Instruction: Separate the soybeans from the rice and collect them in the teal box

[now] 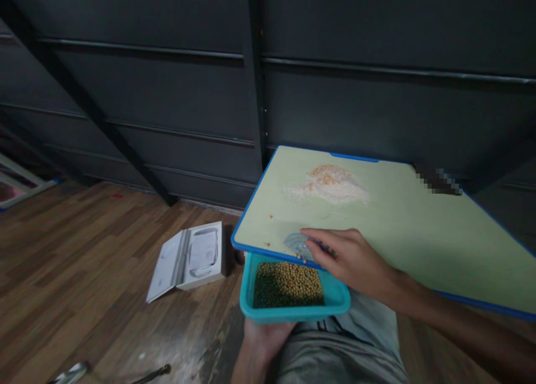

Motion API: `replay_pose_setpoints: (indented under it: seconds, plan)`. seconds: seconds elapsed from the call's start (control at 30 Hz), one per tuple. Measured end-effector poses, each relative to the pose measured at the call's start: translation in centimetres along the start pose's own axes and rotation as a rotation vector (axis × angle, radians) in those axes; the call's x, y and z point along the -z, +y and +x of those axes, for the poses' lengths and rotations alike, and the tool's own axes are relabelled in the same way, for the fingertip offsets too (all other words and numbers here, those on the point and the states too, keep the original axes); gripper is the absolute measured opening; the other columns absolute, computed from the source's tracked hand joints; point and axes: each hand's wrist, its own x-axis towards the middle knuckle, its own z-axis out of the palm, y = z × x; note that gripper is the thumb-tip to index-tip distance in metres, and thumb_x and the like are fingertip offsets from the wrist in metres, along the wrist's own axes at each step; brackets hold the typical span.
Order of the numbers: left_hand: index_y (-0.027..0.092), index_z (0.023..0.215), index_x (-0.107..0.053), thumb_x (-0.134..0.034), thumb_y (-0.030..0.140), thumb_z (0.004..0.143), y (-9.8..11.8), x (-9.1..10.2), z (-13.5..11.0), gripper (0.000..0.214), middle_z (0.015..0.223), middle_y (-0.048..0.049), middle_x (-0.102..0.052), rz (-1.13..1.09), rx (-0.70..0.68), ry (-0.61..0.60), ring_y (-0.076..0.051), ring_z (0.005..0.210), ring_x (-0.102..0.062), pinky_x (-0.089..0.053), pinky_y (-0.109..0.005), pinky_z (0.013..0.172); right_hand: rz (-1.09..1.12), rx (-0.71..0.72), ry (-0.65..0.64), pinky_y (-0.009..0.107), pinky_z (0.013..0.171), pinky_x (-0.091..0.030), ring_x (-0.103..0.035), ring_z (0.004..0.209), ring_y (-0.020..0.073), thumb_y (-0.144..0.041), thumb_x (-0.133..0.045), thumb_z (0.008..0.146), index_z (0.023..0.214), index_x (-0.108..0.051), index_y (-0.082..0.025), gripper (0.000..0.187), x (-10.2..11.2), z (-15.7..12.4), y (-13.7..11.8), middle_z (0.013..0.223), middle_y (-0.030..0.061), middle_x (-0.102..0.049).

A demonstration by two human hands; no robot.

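In my right hand (pixel 341 255) is a clear, rounded plastic piece that looks like a protractor (pixel 295 240), pinched near the blue edge of a pale green tabletop (pixel 402 233). A few round beige beans (pixel 298 256) lie by its lower edge, and others sit under my fingers. Just below that edge is a turquoise tub (pixel 293 315) holding many beige beans (pixel 299 281); its left part looks dark green, and I cannot tell whether that is shadow. My left hand (pixel 268 336) holds the tub from underneath, its fingers mostly hidden.
Farther back on the tabletop lies a pile of whitish grains (pixel 341 191) with orange-yellow grains (pixel 329 174) on it. A dark, partly blurred object (pixel 435 180) rests at the back right edge. An opened white box (pixel 203 255) stands on the wooden floor (pixel 104 261). Dark panels (pixel 188 94) rise behind.
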Motion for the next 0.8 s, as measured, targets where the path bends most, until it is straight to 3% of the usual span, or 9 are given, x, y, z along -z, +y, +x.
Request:
replay_pose_setpoints:
  seconds: [0.17,0.3,0.4,0.57,0.67,0.8]
  plan:
    - [0.026,0.132,-0.071,-0.044,0.04,0.103,1.4,0.1,-0.9,0.042,0.129,-0.0103,-0.078,0.016,-0.046,-0.018,-0.032,0.122,-0.07,-0.036,-0.067,0.12,0.04,0.06,-0.021,0.032,0.087,-0.063,-0.08,0.094,0.0196,-0.027,-0.054,0.104,0.128,-0.074,-0.022,0.031,-0.9,1.0,-1.1,0.116,0.0028,-0.081]
    - [0.027,0.129,-0.073,-0.047,0.034,0.101,2.7,0.3,-1.6,0.039,0.125,-0.0114,-0.08,0.017,-0.137,0.078,-0.034,0.12,-0.071,-0.037,-0.07,0.118,0.028,0.071,0.007,0.032,0.09,-0.061,-0.078,0.096,0.0187,-0.027,-0.055,0.105,0.127,-0.074,-0.021,0.03,-0.7,3.4,-0.7,0.117,0.0031,-0.081]
    - [0.025,0.123,-0.076,-0.051,0.035,0.099,3.6,1.2,-2.0,0.036,0.12,-0.0133,-0.081,0.036,-0.177,0.161,-0.037,0.116,-0.073,-0.041,-0.074,0.113,-0.067,0.096,0.022,0.036,0.094,-0.058,-0.076,0.104,0.0209,-0.029,-0.052,0.107,0.13,-0.072,-0.022,0.031,-0.9,6.2,0.6,0.124,0.0047,-0.078]
    - [0.024,0.114,-0.08,-0.056,0.036,0.095,4.5,2.4,-2.4,0.032,0.112,-0.0115,-0.083,0.001,-0.2,0.191,-0.039,0.117,-0.072,-0.046,-0.072,0.109,-0.294,0.167,-0.064,0.035,0.086,-0.053,-0.073,0.099,0.0228,-0.027,-0.048,0.109,0.131,-0.071,-0.021,0.033,-1.9,9.3,1.8,0.112,0.0095,-0.079]
    - [0.023,0.117,-0.079,-0.053,0.035,0.097,4.4,1.4,-2.4,0.035,0.116,-0.0123,-0.082,0.0,-0.159,0.133,-0.038,0.123,-0.068,-0.046,-0.07,0.111,-0.383,0.266,-0.133,0.032,0.079,-0.051,-0.071,0.093,0.0216,-0.025,-0.048,0.109,0.13,-0.071,-0.019,0.032,-2.2,8.7,1.2,0.106,0.0093,-0.079]
    - [0.027,0.127,-0.074,-0.048,0.032,0.1,3.8,-0.2,-2.2,0.038,0.119,-0.0098,-0.082,-0.051,-0.17,0.088,-0.033,0.121,-0.07,-0.047,-0.063,0.113,-0.395,0.374,-0.151,0.033,0.08,-0.051,-0.07,0.095,0.0204,-0.02,-0.051,0.107,0.133,-0.067,-0.018,0.031,-2.1,5.8,-0.4,0.106,0.0072,-0.078]
